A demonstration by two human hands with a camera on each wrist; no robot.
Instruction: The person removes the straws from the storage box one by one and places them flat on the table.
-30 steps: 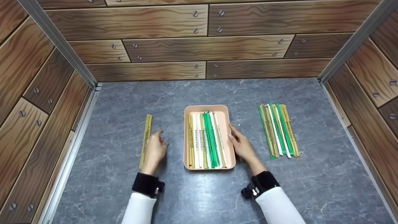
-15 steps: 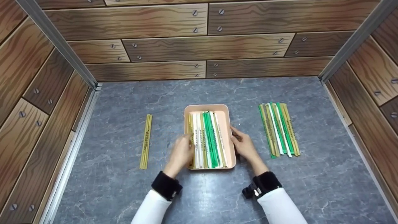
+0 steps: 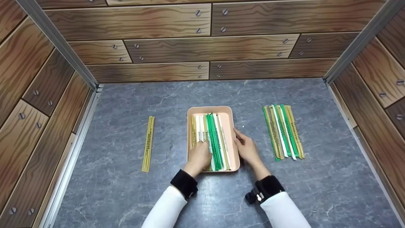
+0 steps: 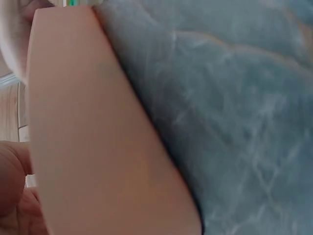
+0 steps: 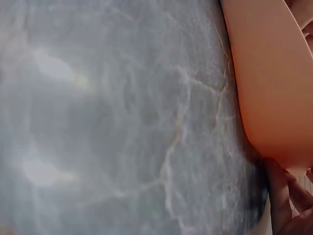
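Observation:
A shallow peach tray (image 3: 234, 161) holds several paper-wrapped sticks, gold, white and green (image 3: 215, 142), lying lengthwise side by side. Over its left half is my left hand (image 3: 199, 155), fingers bent down among the white and gold sticks; its fingertips are hidden from the head camera. The left wrist view shows mostly the tray's outer wall (image 4: 107, 122), so any grip on a stick is unclear. My right hand (image 3: 248, 150) holds the tray's right side, thumb at the rim. In the right wrist view its fingers (image 5: 279, 196) touch the tray's outside.
A few gold wrapped sticks (image 3: 148, 144) lie together on the grey marbled table (image 3: 126, 196), left of the tray. To the right lies a row of green, gold and white sticks (image 3: 283, 133). Wood-patterned panels (image 3: 167, 71) border the table at the back and sides.
My left hand has moved right, from the gold sticks on the table to over the tray, then farther in across its sticks. My right hand stays at the tray's right side.

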